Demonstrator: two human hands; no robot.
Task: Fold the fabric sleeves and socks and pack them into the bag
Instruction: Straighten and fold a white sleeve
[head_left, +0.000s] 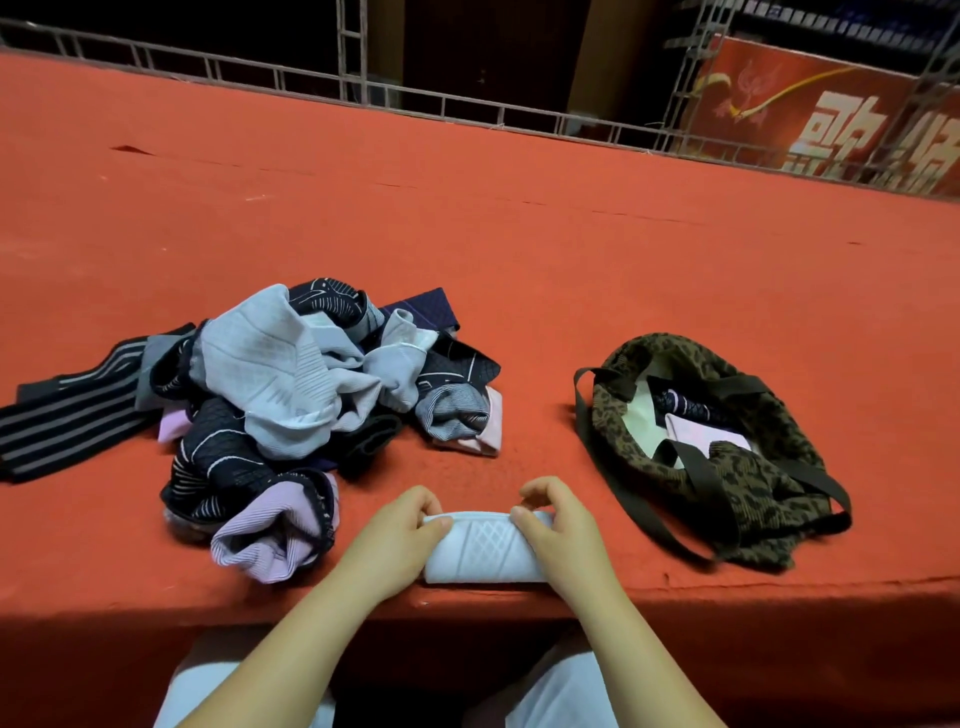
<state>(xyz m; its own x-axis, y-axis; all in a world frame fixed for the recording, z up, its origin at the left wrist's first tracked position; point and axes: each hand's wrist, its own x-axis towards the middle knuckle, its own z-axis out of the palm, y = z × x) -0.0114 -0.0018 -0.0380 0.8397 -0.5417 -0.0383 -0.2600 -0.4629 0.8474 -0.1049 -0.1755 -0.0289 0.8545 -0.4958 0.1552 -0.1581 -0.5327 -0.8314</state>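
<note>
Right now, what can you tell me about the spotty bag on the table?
The leopard-print bag lies slumped on the red table, to the right of both hands and the clothes pile. It looks like soft brown fabric with dark spots, and it has long dark strap handles flopped over it. Its mouth gapes open, showing a pale lining. Inside lie a dark patterned piece and a folded pale pink piece. No hand touches it.

Dim warm light, dark background, curved edges
</note>
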